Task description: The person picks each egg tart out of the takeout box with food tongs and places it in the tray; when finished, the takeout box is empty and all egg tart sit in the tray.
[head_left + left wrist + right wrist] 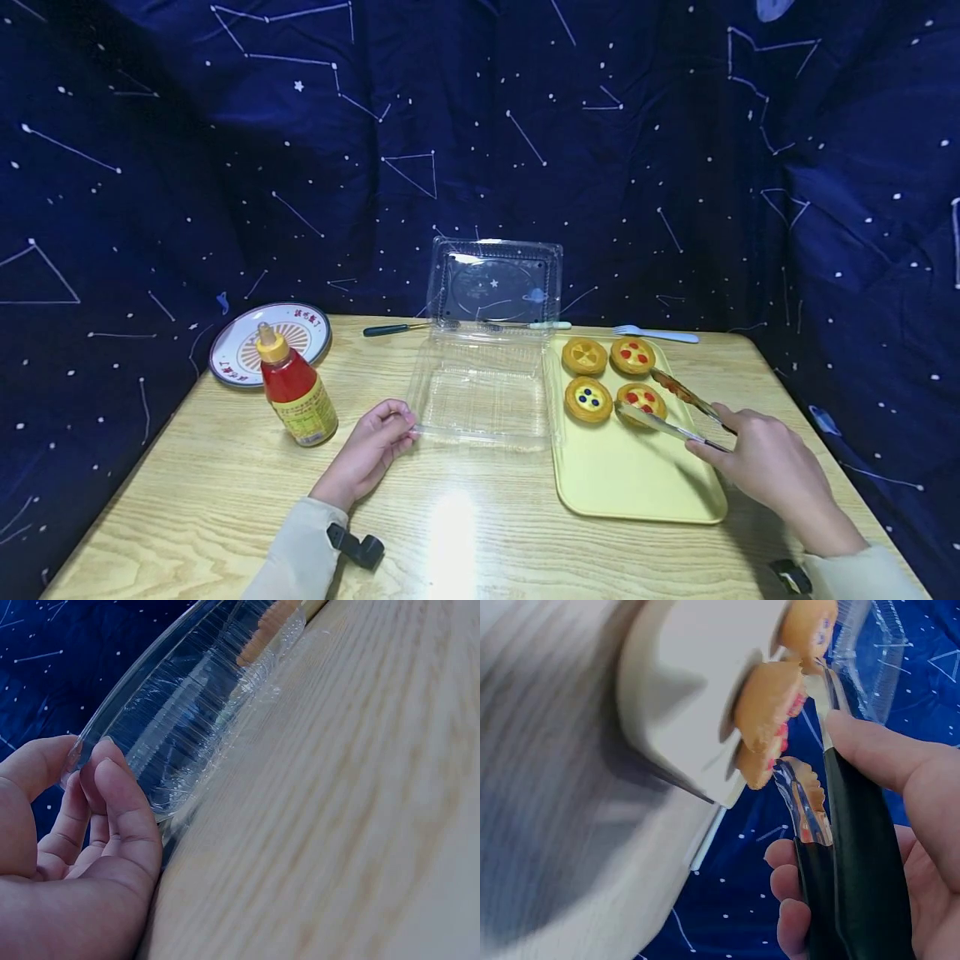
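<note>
My left hand (373, 448) pinches the near left corner of a clear plastic clamshell box (483, 392), whose lid (495, 283) stands up at the back. In the left wrist view, thumb and fingertips meet at the box's rim (112, 712). My right hand (772, 458) grips black-handled metal tongs (862, 847). Their tips are spread on either side of a tart with red pieces (643, 402), low over the yellow tray (637, 479). Beside it sit a blueberry-topped tart (588, 400), another red-topped tart (632, 356) and one with yellow wedges (584, 357).
At the left stand a red sauce bottle (300, 392) with a yellow cap and, behind it, a patterned plate (232, 367). A dark-handled utensil (390, 330) lies behind the box. A pale blue fork (660, 334) rests beyond the tray, before the starry curtain (480, 125).
</note>
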{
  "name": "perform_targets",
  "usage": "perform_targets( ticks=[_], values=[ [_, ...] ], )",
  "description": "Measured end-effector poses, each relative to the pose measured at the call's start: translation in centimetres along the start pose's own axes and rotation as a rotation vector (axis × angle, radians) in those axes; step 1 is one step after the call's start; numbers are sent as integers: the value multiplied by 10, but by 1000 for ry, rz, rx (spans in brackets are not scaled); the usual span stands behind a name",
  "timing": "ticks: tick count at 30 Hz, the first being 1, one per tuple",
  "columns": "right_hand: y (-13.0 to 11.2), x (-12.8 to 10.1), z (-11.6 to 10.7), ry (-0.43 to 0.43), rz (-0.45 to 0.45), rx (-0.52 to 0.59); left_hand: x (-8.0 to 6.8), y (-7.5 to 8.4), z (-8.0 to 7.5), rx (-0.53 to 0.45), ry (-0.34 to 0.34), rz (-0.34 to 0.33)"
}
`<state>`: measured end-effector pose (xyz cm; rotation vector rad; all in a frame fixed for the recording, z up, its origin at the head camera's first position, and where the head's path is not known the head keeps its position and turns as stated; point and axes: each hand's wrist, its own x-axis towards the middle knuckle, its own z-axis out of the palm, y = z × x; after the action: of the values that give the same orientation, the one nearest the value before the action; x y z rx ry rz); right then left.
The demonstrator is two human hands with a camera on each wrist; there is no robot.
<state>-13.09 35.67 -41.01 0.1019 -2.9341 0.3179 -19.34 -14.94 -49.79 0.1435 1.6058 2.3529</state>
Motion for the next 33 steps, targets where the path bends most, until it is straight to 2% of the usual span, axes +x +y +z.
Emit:
perform_targets(
  ticks=[4,8,17,25,33],
  values=[
    [-3,-3,-3,46,25,30,0,1,0,3,-4,2],
    [-6,-4,-2,114,-2,58,-1,1,0,3,-2,0],
    [-8,-5,-3,123,54,108,-1,1,1,2,-3,7],
    [0,-2,-2,138,83,191,1,1,2,-12,-2,7],
    [14,0,0,183,59,199,-1,1,2,-14,-5,8]
  ],
)
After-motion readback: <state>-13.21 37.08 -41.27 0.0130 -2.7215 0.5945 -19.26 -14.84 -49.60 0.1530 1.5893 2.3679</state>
